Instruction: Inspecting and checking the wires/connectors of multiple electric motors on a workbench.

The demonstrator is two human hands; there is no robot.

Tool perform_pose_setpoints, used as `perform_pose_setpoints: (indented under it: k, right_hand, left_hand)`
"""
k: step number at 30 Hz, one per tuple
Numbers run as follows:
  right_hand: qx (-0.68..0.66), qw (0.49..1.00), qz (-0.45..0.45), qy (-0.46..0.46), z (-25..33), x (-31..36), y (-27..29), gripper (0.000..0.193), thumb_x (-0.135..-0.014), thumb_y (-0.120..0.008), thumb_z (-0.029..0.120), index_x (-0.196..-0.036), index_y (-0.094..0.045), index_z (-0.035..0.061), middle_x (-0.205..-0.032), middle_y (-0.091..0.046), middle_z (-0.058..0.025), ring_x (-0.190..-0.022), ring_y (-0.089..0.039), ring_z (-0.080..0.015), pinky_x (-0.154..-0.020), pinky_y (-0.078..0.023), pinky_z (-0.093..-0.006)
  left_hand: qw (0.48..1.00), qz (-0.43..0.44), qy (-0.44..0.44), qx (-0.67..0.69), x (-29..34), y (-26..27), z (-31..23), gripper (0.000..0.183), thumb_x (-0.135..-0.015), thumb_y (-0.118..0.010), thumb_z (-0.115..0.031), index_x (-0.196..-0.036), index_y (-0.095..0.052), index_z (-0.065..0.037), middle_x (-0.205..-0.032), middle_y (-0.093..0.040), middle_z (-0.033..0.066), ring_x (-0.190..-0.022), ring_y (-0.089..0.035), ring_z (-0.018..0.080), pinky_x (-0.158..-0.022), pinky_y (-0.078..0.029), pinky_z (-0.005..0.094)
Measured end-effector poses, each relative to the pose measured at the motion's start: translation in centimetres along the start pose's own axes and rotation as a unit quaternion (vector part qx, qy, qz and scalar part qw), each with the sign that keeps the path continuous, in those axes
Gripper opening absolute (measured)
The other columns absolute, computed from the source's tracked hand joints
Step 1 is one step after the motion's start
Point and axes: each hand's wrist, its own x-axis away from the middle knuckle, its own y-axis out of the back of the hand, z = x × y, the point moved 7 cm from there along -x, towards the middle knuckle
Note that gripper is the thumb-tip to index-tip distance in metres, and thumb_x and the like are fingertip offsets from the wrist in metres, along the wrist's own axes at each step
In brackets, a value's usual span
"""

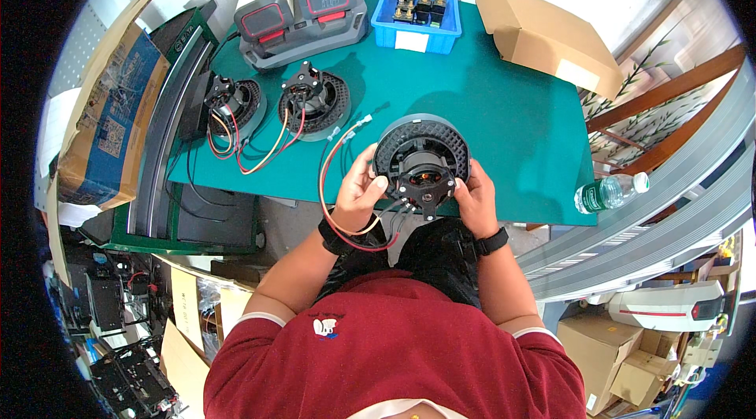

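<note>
Left hand [365,189] at eight o'clock and right hand [477,200] at four grip the motor [424,164], fingers probably curled underneath, so leave the wires [324,183] at seven loose.

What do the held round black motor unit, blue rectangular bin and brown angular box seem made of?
Round black motor unit: mostly matte plastic, judging by its dull latticed ring; perhaps metal where it looks grey.
Blue rectangular bin: probably smooth moulded plastic, evenly coloured.
Brown angular box: likely matte cardboard, with folded panels.

- Left hand [364,190], right hand [477,200] grip round black motor unit [427,162], both sides
- Two similar units [316,104] on green table [512,135], left
- Blue bin [438,42] at far edge
</note>
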Motion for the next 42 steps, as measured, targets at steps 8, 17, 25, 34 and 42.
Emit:
perform_pose_setpoints:
  k: [8,17,25,34,42]
  right_hand:
    - [0.017,1.0,-0.016,-0.003,0.0,0.2,0.1,0.044,-0.085,-0.056,0.02,-0.12,-0.044,-0.0045,-0.11,-0.055,-0.0093,-0.101,-0.05,-0.0149,-0.089,-0.038,-0.0284]
    - [0.077,0.996,-0.048,-0.001,0.0,0.1,0.4,0.038,-0.088,-0.051,0.027,-0.109,-0.05,-0.0046,-0.098,-0.058,-0.0054,-0.089,-0.051,-0.0105,-0.078,-0.04,-0.0246]
    - [0.101,0.991,-0.077,-0.041,0.7,0.2,0.5,0.043,-0.091,-0.04,0.036,-0.103,-0.054,-0.0022,-0.074,-0.054,-0.0004,-0.059,-0.045,-0.007,-0.052,-0.037,-0.0223]
    - [0.117,0.987,-0.093,-0.053,0.9,0.1,0.6,0.046,-0.094,-0.033,0.036,-0.104,-0.055,-0.0023,-0.064,-0.048,-0.0006,-0.053,-0.044,-0.0083,-0.049,-0.037,-0.0223]
    - [0.113,0.986,-0.101,-0.067,0.5,0.0,0.8,0.044,-0.094,-0.034,0.035,-0.101,-0.057,-0.002,-0.063,-0.048,-0.0005,-0.052,-0.044,-0.0084,-0.048,-0.038,-0.0228]
  left_hand:
    - [1.0,0.011,0.015,-0.01,0.3,1.0,1.4,0.052,-0.086,-0.049,-0.007,-0.132,-0.025,0.001,-0.112,-0.053,0.0082,-0.093,-0.054,0.01,-0.076,-0.043,0.0216]
    - [0.999,0.012,0.035,0.022,0.1,0.6,1.3,0.046,-0.087,-0.049,-0.008,-0.127,-0.029,0.0,-0.104,-0.056,0.0071,-0.084,-0.059,0.0114,-0.065,-0.051,0.0226]
    - [0.999,0.0,0.039,0.027,0.2,0.8,1.4,0.04,-0.087,-0.047,-0.005,-0.125,-0.032,-0.003,-0.097,-0.058,0.0047,-0.077,-0.058,0.0093,-0.059,-0.052,0.0213]
    - [0.992,-0.02,0.115,0.037,-0.1,1.2,2.3,0.035,-0.089,-0.044,-0.008,-0.122,-0.035,-0.005,-0.1,-0.057,0.0072,-0.074,-0.06,0.0121,-0.058,-0.053,0.0248]
    - [0.987,-0.037,0.15,0.042,-0.1,1.1,2.3,0.032,-0.089,-0.048,-0.015,-0.117,-0.036,-0.004,-0.098,-0.058,0.0099,-0.068,-0.06,0.0134,-0.058,-0.054,0.0273]
